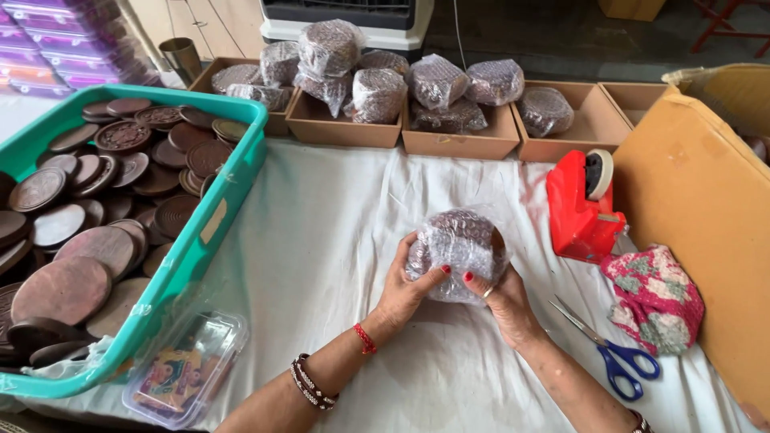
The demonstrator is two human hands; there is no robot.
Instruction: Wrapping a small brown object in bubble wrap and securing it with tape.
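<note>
- At the middle of the worktop (pixel 337 240), our left hand (pixel 401 293) curls partly closed around the near left side of a bubble-wrapped bundle (pixel 457 252), thumb pressed across its front.
- Our right hand (pixel 505 301) cups the same bundle from below and to the right, fingers wrapped under it and thumb on the wrap; both hands hold it just above the white cloth.
- Through the wrap we see dark brown round pieces.
- Just right of the bundle stands a red tape dispenser (pixel 579 210), and near our right forearm lie blue-handled scissors (pixel 618 357) beside a crocheted pouch (pixel 654 297).
- Along the right edge leans a large cardboard box (pixel 706 208).
- To our left sits a teal crate (pixel 192 248) filled with brown wooden discs (pixel 72 240); a clear plastic box (pixel 188 369) lies against its near corner.
- Across the far edge of the worktop runs a row of cardboard trays (pixel 461 144) piled with wrapped bundles (pixel 377 92), with a metal cup (pixel 182 58) at the left end.
</note>
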